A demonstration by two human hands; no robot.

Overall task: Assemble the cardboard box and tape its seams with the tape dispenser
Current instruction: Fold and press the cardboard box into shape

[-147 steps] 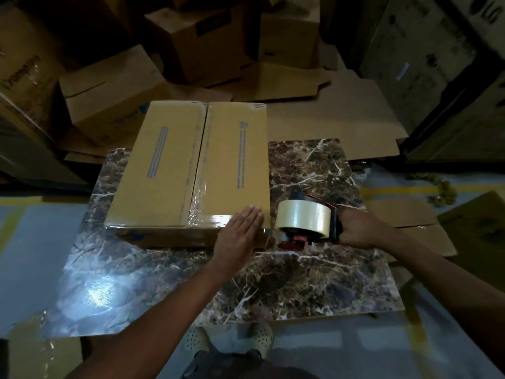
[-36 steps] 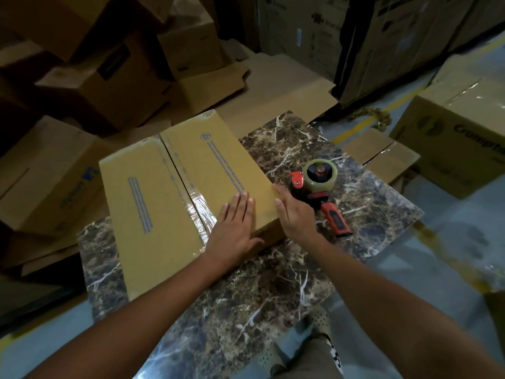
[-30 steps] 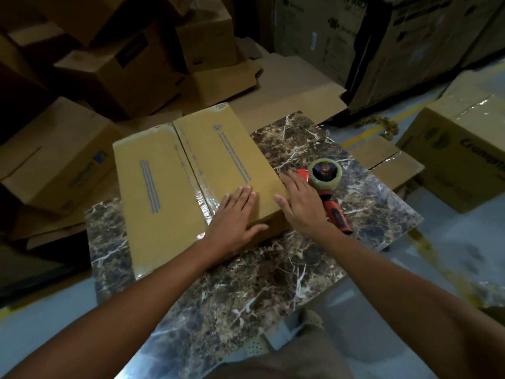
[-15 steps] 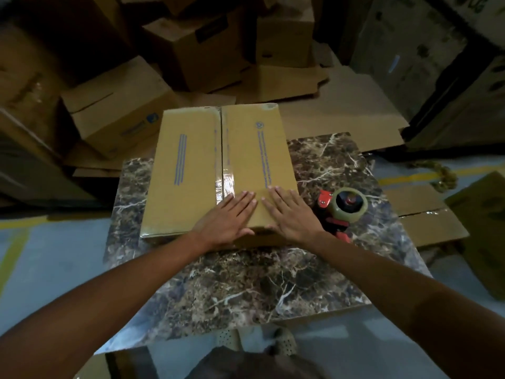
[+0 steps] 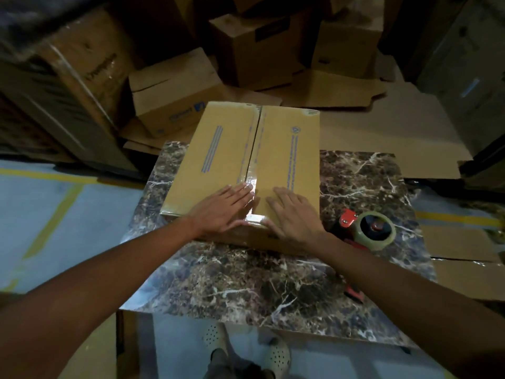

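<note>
Cardboard box [image 5: 247, 157] closed, centre seam taped; left hand [image 5: 222, 207] and right hand [image 5: 291, 214] flat, released, pressing tape; tape dispenser [image 5: 367, 231] set aside; other seams unseen.

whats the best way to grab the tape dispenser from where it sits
Probably by its red handle, with the right hand, which is nearest. The tape dispenser lies on its side on the table right of the box, roll facing up and handle pointing back toward the person, mostly hidden under the right forearm.
</note>
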